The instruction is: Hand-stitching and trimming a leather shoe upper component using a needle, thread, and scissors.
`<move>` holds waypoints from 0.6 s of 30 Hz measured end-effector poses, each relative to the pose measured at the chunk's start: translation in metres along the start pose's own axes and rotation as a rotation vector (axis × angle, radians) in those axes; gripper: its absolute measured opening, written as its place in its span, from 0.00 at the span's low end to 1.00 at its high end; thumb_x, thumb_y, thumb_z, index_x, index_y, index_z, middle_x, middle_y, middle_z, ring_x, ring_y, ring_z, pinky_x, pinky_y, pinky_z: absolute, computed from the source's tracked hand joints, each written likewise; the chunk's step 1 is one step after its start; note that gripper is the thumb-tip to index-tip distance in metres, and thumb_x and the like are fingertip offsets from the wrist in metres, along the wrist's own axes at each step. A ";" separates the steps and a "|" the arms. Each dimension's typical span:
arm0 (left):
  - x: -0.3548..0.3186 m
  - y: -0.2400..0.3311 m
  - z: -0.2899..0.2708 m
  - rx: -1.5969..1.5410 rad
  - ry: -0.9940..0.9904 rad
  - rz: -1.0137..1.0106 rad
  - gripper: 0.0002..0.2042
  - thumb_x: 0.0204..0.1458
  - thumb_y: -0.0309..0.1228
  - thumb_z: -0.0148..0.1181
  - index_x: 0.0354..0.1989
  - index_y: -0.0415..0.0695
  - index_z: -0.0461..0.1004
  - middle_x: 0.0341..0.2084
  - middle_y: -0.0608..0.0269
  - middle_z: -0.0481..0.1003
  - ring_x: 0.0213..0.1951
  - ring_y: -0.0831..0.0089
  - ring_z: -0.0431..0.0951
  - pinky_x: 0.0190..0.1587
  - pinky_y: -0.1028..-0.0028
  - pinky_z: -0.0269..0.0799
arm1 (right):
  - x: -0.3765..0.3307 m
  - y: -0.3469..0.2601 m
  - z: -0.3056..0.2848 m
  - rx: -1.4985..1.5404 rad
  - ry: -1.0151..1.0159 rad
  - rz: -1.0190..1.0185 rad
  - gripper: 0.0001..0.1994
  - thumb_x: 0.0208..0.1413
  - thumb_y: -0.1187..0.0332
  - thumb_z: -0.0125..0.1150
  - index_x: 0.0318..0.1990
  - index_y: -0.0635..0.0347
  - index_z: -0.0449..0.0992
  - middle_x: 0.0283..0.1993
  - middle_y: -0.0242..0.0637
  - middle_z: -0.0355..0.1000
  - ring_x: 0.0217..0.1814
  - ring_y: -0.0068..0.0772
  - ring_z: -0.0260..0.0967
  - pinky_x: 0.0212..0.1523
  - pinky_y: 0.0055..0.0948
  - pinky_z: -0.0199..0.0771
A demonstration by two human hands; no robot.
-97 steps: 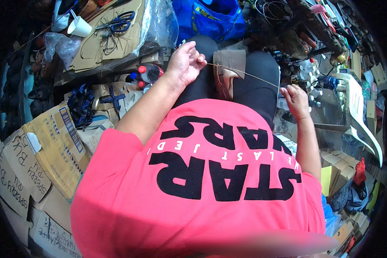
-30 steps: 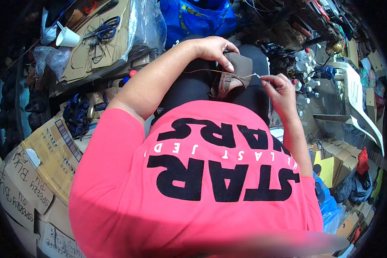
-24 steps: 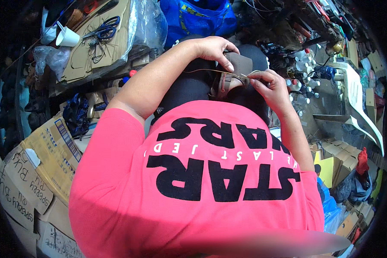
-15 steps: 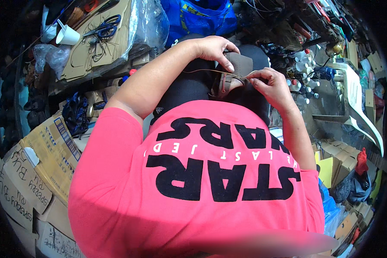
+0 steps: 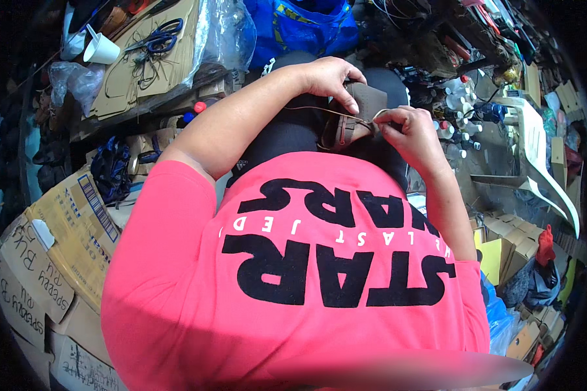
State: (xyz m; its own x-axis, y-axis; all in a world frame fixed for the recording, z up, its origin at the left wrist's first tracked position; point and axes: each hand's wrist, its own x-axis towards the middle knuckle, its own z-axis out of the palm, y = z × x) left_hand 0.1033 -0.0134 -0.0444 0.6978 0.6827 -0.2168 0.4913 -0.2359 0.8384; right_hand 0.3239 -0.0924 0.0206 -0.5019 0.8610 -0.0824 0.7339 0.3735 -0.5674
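Observation:
A brown leather shoe piece rests on my lap, over black trousers. My left hand lies over its far side and holds it down, fingers curled across the top. My right hand is at its right edge, thumb and fingers pinched on a thin pale thread that runs left across the leather. Whether a needle is in the pinch I cannot tell. My pink shirt with large black letters fills the lower half of the view.
A cardboard sheet with blue-handled scissors and a white cup lies at the upper left. A blue bag sits ahead. Small bottles and a white plastic chair are on the right, cardboard boxes on the left.
Earlier both hands were spread apart with the thread pulled taut. The right hand has come back to the shoe piece and the left hand has settled on top of it.

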 end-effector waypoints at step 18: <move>0.010 0.005 -0.001 0.080 0.014 -0.006 0.30 0.28 0.38 0.75 0.44 0.39 0.74 0.35 0.57 0.78 0.38 0.69 0.77 0.43 0.72 0.70 | 0.001 0.035 0.047 0.252 0.232 -0.027 0.04 0.42 0.71 0.66 0.28 0.56 0.79 0.29 0.33 0.74 0.34 0.34 0.69 0.36 0.31 0.65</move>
State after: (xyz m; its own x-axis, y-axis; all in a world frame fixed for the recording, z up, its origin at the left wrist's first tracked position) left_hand 0.1125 -0.0071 -0.0418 0.6881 0.6934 -0.2140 0.5354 -0.2860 0.7947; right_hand 0.3278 -0.0948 -0.0375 -0.3807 0.9184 0.1077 0.5714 0.3252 -0.7535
